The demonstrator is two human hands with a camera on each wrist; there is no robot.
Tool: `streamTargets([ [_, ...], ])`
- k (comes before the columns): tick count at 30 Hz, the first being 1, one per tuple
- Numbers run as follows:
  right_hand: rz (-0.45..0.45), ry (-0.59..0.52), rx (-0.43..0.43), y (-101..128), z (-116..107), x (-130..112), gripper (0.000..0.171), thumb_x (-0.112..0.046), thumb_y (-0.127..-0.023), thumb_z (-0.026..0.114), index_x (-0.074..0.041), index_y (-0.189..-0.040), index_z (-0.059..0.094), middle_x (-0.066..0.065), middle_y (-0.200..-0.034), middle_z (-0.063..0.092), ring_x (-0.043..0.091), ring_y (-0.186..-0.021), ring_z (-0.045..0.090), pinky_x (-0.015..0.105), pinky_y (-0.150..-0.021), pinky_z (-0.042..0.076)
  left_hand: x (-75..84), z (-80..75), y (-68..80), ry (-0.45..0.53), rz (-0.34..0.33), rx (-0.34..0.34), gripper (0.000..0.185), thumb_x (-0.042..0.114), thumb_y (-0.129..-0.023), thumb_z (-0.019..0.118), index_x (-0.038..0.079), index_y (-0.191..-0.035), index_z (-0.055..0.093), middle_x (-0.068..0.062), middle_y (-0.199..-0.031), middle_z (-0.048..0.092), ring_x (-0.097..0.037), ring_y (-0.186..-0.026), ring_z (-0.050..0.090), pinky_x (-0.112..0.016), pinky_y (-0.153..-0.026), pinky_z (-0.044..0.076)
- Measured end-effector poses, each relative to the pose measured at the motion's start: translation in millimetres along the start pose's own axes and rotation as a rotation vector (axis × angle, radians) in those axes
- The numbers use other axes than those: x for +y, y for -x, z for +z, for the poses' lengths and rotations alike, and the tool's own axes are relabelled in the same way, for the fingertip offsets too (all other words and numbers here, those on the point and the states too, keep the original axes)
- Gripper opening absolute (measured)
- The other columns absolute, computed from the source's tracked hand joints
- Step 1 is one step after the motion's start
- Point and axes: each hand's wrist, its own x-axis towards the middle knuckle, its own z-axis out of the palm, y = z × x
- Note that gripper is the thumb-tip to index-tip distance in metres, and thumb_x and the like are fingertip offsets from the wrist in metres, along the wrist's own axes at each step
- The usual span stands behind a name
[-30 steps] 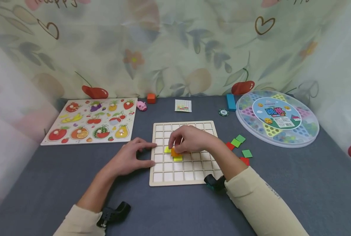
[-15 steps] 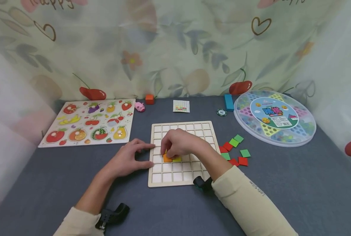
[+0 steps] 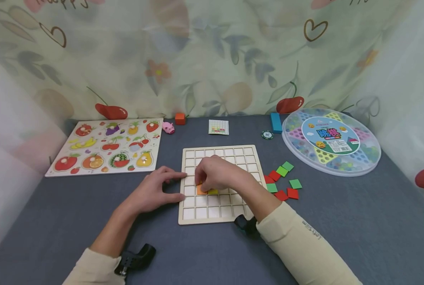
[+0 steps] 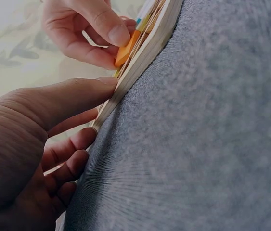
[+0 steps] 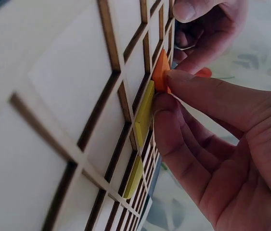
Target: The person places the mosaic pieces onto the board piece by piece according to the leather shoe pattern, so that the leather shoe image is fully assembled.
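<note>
A wooden grid board (image 3: 226,215) with white squares lies mid-table. My right hand (image 3: 219,173) is over its left half, pinching an orange square tile (image 5: 161,72) between thumb and fingertips. That tile is tilted in its cell, one corner standing up from the grid. Beside it a yellow tile (image 5: 145,113) sits in the grid, and a second yellow tile (image 5: 134,179) lies in a cell farther off. My left hand (image 3: 153,192) rests at the board's left edge, its index finger and thumb stretched out and touching the rim.
Loose red (image 3: 293,193) and green tiles (image 3: 295,184) lie right of the board. Behind it stand a small pattern card (image 3: 218,127), a poker chip (image 3: 267,135), a blue block (image 3: 275,123), an orange cube (image 3: 180,118) and a pink pig (image 3: 168,128). A fruit puzzle (image 3: 105,152) and round game box (image 3: 331,140) flank these.
My right hand has moved left and slightly toward me with the orange tile, from above the yellow tiles to a cell beside one. The left hand keeps its place at the edge.
</note>
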Motion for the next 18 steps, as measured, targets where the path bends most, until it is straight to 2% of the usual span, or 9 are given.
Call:
streamTargets([
  [18, -0.036, 0.041, 0.04, 2.0, 2.5, -7.2, 0.014, 0.0, -0.087, 0.076, -0.012, -0.093, 0.079, -0.001, -0.086, 0.07, 0.018, -0.083, 0.06, 0.03, -0.076, 0.05, -0.5, -1.2, -0.2, -0.01, 0.023, -0.004, 0.059, 0.039, -0.088, 0.082, 0.019, -0.141, 0.065, -0.008, -0.125, 0.059, -0.025, -0.111, 0.054, -0.044, -0.093, 0.045],
])
